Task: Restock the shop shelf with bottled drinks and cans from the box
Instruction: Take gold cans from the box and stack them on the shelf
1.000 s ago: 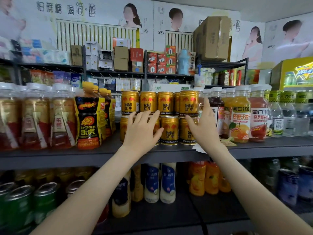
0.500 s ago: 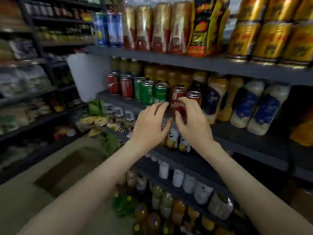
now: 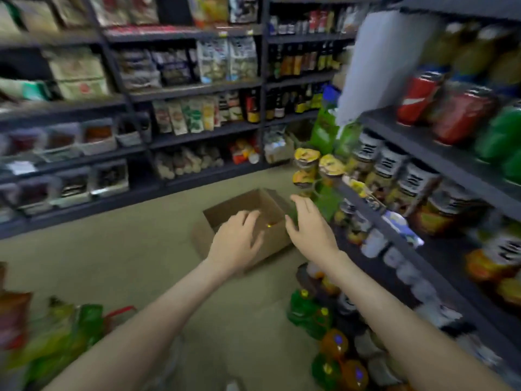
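Both hands, left hand (image 3: 235, 244) and right hand (image 3: 310, 228), are hovering empty, fingers loosely apart, over the open cardboard box (image 3: 270, 245) on the floor

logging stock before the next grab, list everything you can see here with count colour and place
cardboard box: one, brown, open on the floor; contents mostly hidden
red cans: at least two, red, upper right shelf
green cans: count blurred, green, right of the red cans
yellow-lidded tubs: two clear, yellow tops, right shelf end beyond the box
green bottles: count blurred, green, low on the right
snack packets: many, mixed colours, far shelves
shelves: several, dark grey, far side and right side
floor: one, beige
left hand: one, open, over the box
right hand: one, open, over the box's right edge
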`<state>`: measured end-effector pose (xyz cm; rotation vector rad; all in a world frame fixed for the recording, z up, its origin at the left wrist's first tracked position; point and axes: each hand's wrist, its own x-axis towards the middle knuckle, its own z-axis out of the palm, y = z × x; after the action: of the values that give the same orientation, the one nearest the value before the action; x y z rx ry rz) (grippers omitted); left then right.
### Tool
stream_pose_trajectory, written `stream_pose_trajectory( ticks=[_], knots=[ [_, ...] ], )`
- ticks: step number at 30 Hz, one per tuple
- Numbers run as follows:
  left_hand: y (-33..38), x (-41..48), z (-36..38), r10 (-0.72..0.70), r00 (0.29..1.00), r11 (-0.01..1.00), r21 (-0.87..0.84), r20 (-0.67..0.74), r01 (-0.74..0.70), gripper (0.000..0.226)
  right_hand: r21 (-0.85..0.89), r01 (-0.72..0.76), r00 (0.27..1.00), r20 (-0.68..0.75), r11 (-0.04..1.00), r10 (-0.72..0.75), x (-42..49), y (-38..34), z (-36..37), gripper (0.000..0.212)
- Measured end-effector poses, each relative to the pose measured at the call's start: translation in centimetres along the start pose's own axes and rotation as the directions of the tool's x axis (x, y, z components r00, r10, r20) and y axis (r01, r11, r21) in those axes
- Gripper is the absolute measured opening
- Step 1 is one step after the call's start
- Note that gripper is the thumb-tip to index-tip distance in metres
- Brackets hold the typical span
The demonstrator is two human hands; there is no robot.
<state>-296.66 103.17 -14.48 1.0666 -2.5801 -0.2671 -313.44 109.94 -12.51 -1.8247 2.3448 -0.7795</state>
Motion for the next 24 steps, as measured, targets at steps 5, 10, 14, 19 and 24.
stream_pose_trajectory(
  ticks=[5, 10, 14, 19, 24],
  knots=[
    [-10.8, 2.2, 0.1, -0.194, 0.971, 0.981, 0.058, 0.142, 0.187, 0.053, 0.017, -0.041, 0.986, 0.164, 0.999, 0.038, 7.4, -1.0, 8.2, 0.048],
    [-16.3, 6.3, 2.3, -0.268, 0.932, 0.963, 0.082, 0.246, 0.255, 0.051, -0.017, -0.121, 0.948, 0.294, 0.993, 0.120, 12.6, 1.2, 12.9, 0.049],
    [-19.0, 10.7, 5.9, -0.307, 0.894, 0.950, 0.048, 0.325, 0.308, 0.052, -0.068, -0.148, 0.929, 0.334, 0.987, 0.162, 17.3, 4.3, 16.5, 0.053],
    [-23.1, 17.4, 12.2, -0.373, 0.824, 0.919, 0.048, 0.428, 0.391, 0.054, -0.147, -0.139, 0.896, 0.402, 0.979, 0.188, 25.2, 8.8, 22.8, 0.056],
    [-28.0, 25.9, 20.2, -0.488, 0.714, 0.848, 0.078, 0.502, 0.525, 0.055, -0.191, -0.125, 0.830, 0.518, 0.974, 0.208, 34.2, 14.6, 31.2, 0.061]
  ],
)
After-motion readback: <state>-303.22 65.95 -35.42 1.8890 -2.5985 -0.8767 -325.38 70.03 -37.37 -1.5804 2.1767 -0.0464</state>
